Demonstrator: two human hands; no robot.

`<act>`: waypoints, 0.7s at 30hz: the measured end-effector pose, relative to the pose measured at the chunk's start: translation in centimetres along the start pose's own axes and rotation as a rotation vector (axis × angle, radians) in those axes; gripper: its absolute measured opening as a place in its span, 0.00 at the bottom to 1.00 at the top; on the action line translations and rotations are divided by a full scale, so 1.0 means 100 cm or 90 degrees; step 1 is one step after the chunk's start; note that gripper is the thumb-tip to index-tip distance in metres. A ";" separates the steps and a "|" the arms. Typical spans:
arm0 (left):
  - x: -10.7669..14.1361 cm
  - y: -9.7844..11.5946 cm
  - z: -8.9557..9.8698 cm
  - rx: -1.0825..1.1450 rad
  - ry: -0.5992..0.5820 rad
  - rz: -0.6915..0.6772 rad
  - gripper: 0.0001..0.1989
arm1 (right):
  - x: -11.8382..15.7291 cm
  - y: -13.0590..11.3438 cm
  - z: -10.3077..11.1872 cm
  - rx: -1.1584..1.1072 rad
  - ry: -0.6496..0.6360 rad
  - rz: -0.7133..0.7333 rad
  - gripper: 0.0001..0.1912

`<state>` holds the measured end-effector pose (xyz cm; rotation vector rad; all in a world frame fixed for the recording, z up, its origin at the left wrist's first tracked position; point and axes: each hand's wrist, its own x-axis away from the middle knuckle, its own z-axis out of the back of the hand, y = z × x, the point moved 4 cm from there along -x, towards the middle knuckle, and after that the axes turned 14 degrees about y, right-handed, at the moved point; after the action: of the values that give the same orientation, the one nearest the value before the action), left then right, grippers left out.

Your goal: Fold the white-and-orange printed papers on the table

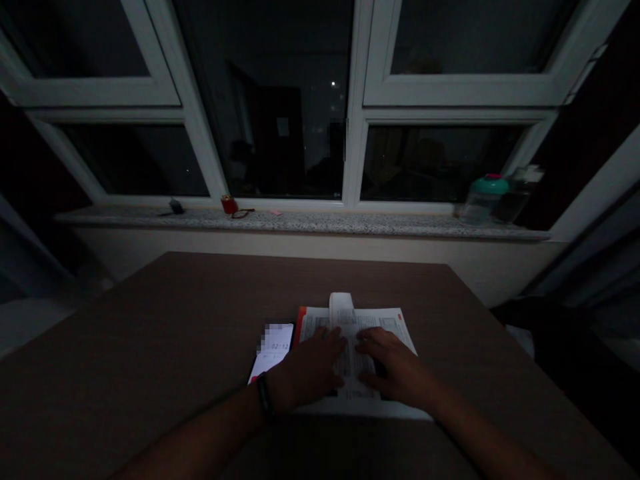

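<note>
Left hand (pixel 311 369): palm down, fingers spread and nearly flat, resting on the left-hand pages of one open book (pixel 357 363); nothing pinched or gripped. Right hand (pixel 395 368): same flat, open posture on the right-hand pages, fingertips close to those of the left hand, not touching them. The book's printed pages lay between and under both hands. One curled page (pixel 341 308) stood up at the far edge, just beyond the fingertips. Red cover edge (pixel 299 327) visible at the book's left side.

Count near the left fingers: one phone (pixel 273 348), screen lit and reading 02:12, lying just beside the book; part of the screen was pixelated. One dark wristband (pixel 264 395) on the left wrist.

Surface: one brown wood-grain table (pixel 150 333) under book and phone.

Beyond the table: one speckled stone windowsill (pixel 300 223) carrying one red cap-like object (pixel 229 205), one thin dark item (pixel 243 213) beside it, one small pink scrap (pixel 275 212), one small dark object (pixel 176 207), and two bottles, one teal-lidded (pixel 484 200) and one clear (pixel 517 197). White-framed window (pixel 200 133) above; dark outside, with a few distant lights.
</note>
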<state>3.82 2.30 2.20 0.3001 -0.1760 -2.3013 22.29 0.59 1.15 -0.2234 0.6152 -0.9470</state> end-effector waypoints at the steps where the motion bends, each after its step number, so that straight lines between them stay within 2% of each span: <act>1: 0.000 0.000 0.000 -0.001 0.004 0.000 0.35 | -0.001 0.000 0.000 -0.004 0.001 0.002 0.20; 12: -0.001 -0.002 -0.004 -0.004 0.023 -0.009 0.33 | -0.008 0.008 -0.010 0.009 0.068 -0.015 0.09; 17: 0.000 -0.003 -0.007 0.003 0.036 -0.014 0.32 | -0.011 0.012 -0.013 0.015 0.099 -0.054 0.08; 21: 0.000 -0.003 -0.008 -0.002 0.032 -0.010 0.33 | -0.010 0.012 -0.011 0.010 0.093 -0.049 0.11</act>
<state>3.81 2.53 1.39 0.3584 -0.1460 -2.3076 22.01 2.23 0.10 -0.1656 0.7374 -1.0484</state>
